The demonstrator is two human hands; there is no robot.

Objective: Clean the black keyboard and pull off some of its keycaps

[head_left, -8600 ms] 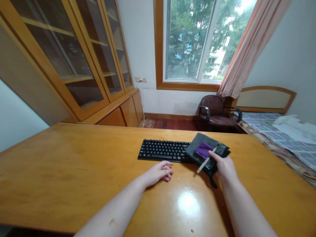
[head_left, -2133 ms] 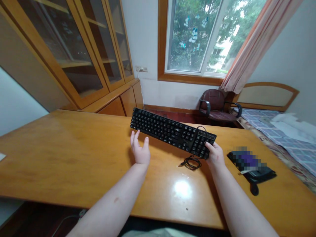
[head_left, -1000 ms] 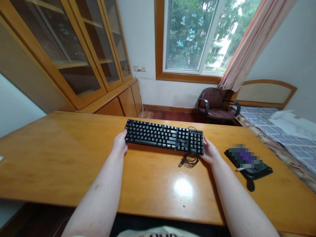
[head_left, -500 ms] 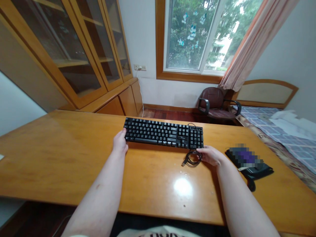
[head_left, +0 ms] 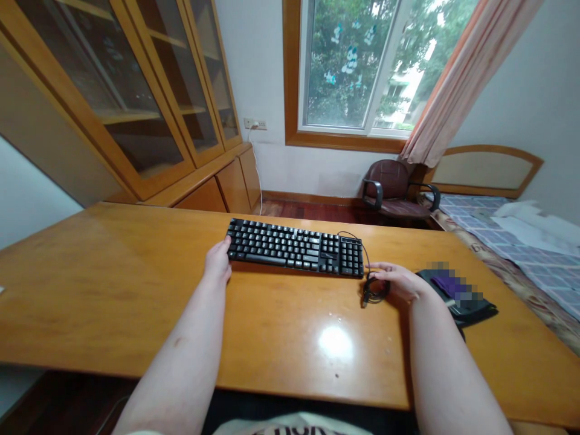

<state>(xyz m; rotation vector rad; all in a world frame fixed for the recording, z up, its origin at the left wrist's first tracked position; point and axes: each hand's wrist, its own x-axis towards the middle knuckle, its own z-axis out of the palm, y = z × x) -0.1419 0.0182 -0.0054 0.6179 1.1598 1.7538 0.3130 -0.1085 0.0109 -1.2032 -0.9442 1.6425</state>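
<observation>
A black computer keyboard is tilted slightly over the wooden desk, its right end a little nearer to me. My left hand is closed on its left edge, thumb on top. Off the right end, my right hand is apart from the keyboard and holds the coiled black USB cable at its fingers. From that bundle the cable arcs up to the keyboard's back edge, and the plug dangles at the coil's left side. How the fingers grip the loops is partly hidden.
The wooden desk spans the view. A dark pouch-like item with a blurred purple patch lies right of my right hand. Beyond the desk stand a glass-door cabinet, an armchair and a bed.
My right hand has left the keyboard's right end and moved right, carrying the coiled cable with it. The keyboard's right end has dropped slightly toward me; my left hand keeps its hold.
</observation>
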